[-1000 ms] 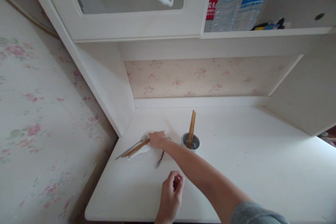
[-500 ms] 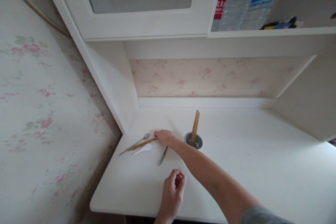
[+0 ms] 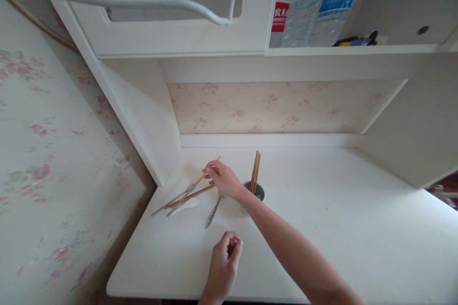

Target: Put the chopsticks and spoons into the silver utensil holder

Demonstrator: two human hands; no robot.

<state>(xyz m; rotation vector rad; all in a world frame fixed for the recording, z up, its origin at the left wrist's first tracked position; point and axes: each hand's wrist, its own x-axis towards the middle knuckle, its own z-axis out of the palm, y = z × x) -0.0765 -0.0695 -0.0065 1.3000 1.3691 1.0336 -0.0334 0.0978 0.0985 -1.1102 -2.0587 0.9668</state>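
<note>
My right hand (image 3: 223,180) reaches across to the left of the desk and pinches one wooden chopstick (image 3: 199,180), its near end lifted off the desk. A second chopstick (image 3: 189,197) lies flat beside it, over a white ceramic spoon (image 3: 186,205) and a metal spoon (image 3: 171,201). Another metal spoon (image 3: 213,211) lies just below my right hand. A small dark holder (image 3: 255,190) with several chopsticks (image 3: 255,171) standing in it sits right of that hand. My left hand (image 3: 223,264) rests near the desk's front edge, fingers curled loosely with nothing visible in them.
The white desk (image 3: 322,228) sits in a nook with a side panel (image 3: 143,119) at left and floral wallpaper (image 3: 279,107) behind. A shelf above carries plastic bottles (image 3: 311,5). A white cable (image 3: 118,2) crosses a cabinet door at top left.
My right hand has closed on one chopstick and raised it from the pile, tilting it up toward the back. My left hand has stayed put.
</note>
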